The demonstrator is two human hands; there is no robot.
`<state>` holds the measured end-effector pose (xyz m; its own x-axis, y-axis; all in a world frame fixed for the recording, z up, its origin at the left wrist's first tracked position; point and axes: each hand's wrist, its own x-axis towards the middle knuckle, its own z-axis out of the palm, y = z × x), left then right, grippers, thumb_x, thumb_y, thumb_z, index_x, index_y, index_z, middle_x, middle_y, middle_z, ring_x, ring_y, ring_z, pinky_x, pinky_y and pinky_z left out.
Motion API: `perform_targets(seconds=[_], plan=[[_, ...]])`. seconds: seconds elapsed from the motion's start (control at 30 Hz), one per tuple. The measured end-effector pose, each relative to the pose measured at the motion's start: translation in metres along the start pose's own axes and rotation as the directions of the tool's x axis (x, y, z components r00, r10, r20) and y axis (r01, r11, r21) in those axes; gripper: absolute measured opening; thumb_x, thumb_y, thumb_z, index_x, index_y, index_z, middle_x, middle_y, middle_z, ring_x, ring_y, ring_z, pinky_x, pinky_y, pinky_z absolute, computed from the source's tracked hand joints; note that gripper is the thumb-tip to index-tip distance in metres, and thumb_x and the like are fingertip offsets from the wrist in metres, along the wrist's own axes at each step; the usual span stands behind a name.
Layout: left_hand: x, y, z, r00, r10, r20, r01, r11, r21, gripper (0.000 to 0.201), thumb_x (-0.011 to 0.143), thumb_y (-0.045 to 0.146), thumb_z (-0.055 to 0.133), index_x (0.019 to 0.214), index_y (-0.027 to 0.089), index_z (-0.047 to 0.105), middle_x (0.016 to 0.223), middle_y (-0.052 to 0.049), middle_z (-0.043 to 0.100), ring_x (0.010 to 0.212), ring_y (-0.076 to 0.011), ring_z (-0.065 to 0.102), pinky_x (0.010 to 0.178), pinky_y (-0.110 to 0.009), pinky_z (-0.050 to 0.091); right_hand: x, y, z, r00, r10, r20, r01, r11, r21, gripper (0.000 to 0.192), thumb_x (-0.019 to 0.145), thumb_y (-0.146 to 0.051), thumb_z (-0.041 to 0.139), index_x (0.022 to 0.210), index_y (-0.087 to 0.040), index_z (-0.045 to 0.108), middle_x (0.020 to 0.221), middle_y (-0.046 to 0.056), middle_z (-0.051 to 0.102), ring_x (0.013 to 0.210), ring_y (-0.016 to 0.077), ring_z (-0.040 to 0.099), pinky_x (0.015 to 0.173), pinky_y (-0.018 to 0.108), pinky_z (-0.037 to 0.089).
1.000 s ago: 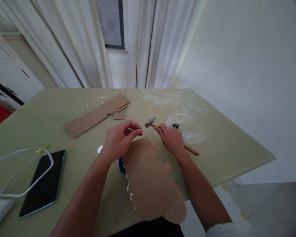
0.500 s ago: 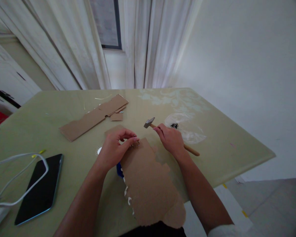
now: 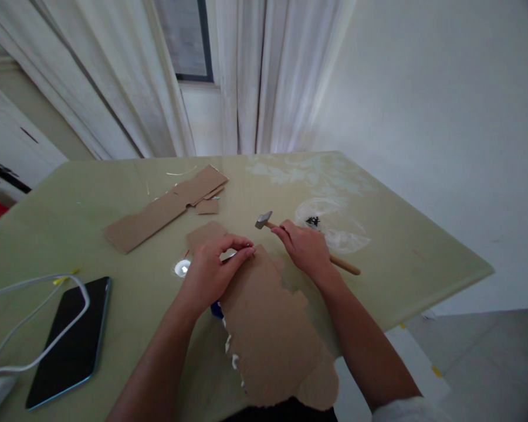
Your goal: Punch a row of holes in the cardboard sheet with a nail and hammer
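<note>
Cardboard sheet (image 3: 268,328) lies between both hands.

The left hand (image 3: 213,271) pinches the cardboard sheet's (image 3: 270,328) far edge; the right hand (image 3: 305,249) grips a hammer (image 3: 264,220).

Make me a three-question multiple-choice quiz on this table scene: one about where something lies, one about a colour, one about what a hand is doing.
1. Where does the phone lie?
A. near the table's left edge, under a white cable
B. beside the hammer
C. on the big cardboard sheet

2. What colour is the hammer's handle?
A. blue
B. wooden brown
C. black

3. What is the right hand doing?
A. resting flat and empty
B. holding the phone
C. gripping the hammer

Answers:
1 A: the white cable loops over its top end.
2 B: the bare handle end past the hand is light wood.
3 C: the fingers wrap the handle, head lifted toward the left hand.
</note>
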<state>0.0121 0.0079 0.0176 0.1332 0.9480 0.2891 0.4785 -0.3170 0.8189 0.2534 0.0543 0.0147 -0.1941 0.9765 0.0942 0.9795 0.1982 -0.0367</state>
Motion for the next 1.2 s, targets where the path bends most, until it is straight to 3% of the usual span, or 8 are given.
perform_targets(seconds=[0.23,0.63,1.2], plan=[[-0.0004,0.0045,0.0010,0.999,0.035,-0.012,-0.034,0.999,0.038,0.018,0.099,0.040,0.075,0.103,0.027,0.086,0.099,-0.003,0.087,0.089,-0.0228,0.079,0.085,-0.035,0.061,0.0001,0.0031,0.0048,0.999,-0.028,-0.045,0.029,0.999,0.022,0.065,0.117,-0.066,0.025,0.113,-0.024,0.074,0.091,0.008,0.083,0.077,0.0225,0.076,0.062,0.031,0.027],[-0.0005,0.0040,0.0017,0.999,0.034,-0.004,-0.034,0.999,0.017,0.019,0.100,0.038,0.072,0.106,0.025,0.085,0.102,-0.003,0.087,0.091,-0.0225,0.078,0.085,-0.034,0.059,0.0012,0.0001,0.0027,1.000,-0.028,-0.012,0.028,1.000,0.006,0.061,0.118,-0.065,0.028,0.115,-0.023,0.074,0.095,0.009,0.085,0.079,0.0228,0.076,0.062,0.031,0.027],[-0.0007,0.0060,0.0020,0.999,0.051,0.015,-0.052,0.998,0.022,0.018,0.100,0.040,0.073,0.102,0.028,0.086,0.095,-0.002,0.086,0.079,-0.0203,0.073,0.079,-0.033,0.057,0.0014,0.0006,0.0035,0.999,-0.034,0.000,0.034,0.999,0.015,0.059,0.117,-0.064,0.031,0.114,-0.024,0.073,0.099,0.008,0.085,0.082,0.0227,0.078,0.062,0.031,0.030]])
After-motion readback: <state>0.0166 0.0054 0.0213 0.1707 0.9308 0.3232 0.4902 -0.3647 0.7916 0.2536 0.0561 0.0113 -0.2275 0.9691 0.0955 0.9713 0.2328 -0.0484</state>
